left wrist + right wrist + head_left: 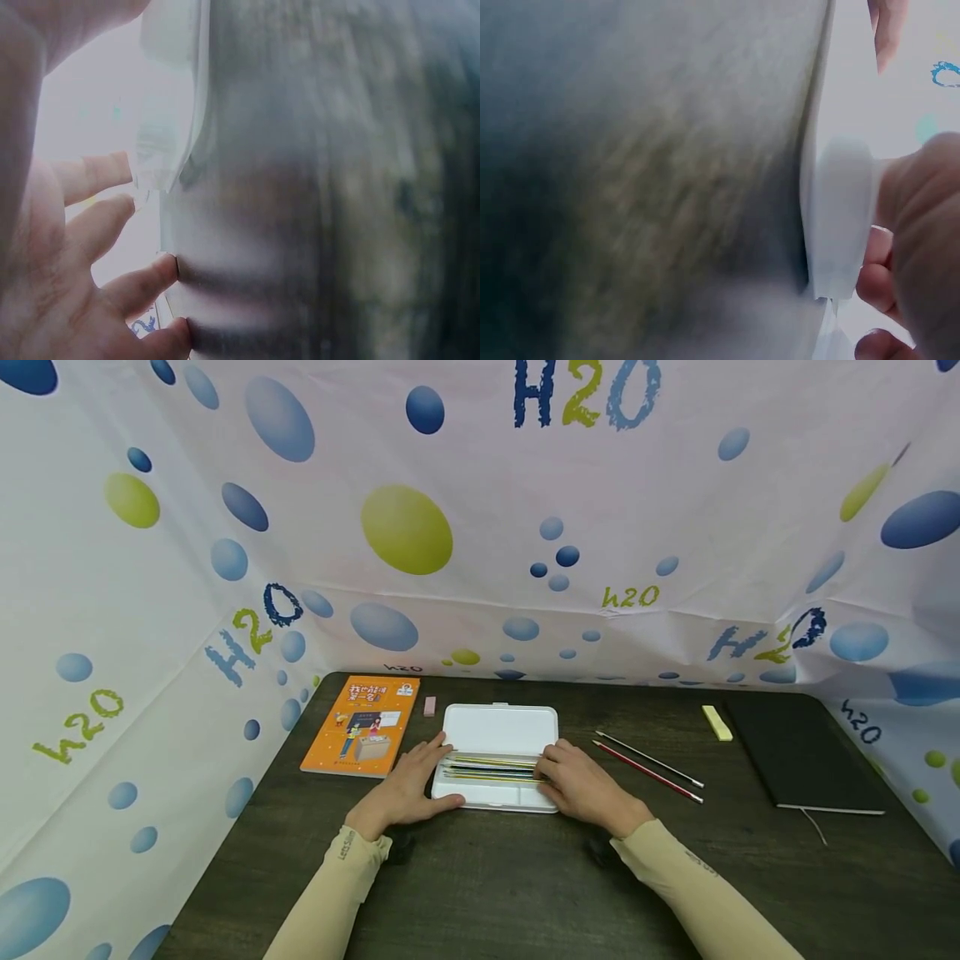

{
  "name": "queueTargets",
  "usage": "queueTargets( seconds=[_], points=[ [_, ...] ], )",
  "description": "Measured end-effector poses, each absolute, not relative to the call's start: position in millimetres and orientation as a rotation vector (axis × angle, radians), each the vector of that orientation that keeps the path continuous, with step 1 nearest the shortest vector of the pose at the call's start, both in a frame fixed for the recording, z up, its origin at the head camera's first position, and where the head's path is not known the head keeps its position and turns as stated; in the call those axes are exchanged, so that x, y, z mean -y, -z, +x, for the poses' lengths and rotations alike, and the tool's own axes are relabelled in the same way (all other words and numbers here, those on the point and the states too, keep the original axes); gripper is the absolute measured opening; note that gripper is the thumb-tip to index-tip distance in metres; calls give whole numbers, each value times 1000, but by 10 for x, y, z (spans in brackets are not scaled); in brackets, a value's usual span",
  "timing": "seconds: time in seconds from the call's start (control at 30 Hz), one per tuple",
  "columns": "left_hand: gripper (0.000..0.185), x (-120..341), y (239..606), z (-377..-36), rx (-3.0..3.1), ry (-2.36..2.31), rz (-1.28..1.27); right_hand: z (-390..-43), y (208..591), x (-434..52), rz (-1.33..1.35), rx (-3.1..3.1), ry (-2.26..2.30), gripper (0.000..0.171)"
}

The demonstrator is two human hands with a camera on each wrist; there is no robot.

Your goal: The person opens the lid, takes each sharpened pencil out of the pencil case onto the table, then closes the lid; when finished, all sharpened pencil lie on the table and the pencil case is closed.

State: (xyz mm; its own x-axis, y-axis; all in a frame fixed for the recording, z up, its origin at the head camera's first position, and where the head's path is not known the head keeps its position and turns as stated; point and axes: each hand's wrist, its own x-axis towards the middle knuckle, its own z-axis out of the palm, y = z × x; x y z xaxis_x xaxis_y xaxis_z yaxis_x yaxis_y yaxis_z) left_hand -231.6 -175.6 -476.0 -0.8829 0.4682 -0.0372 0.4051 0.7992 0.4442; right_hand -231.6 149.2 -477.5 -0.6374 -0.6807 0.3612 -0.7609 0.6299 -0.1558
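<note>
A white pencil case [501, 731] lies open on the dark table, its lid laid back. Several pencils [491, 766], some yellow and some dark, lie lengthwise in the tray. My left hand [411, 787] rests at the case's left end, fingers extended along the side, thumb at the front edge. At the other end, my right hand [583, 783] reaches over the tray with curled fingers and thumb, pinching at a pencil's right end; the fingertips are partly hidden. In the right wrist view the case's white end wall [840, 217] stands beside the curled fingers [875, 287].
An orange book [363, 727] and a pink eraser [430, 707] lie left of the case. To the right are a red pencil [648, 772], a silver-grey pencil [651, 760], a yellow block [717, 723] and a black notebook [802, 756]. A printed curtain [480, 560] encloses the table's back and sides.
</note>
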Motion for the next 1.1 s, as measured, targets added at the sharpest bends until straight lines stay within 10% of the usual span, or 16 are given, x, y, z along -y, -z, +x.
queueTargets(
  seconds=[1.1],
  points=[
    [95,1738,4765,-2313,-2841,-622,664,-2330,4674,-1493,1095,2756,-706,14]
  ],
)
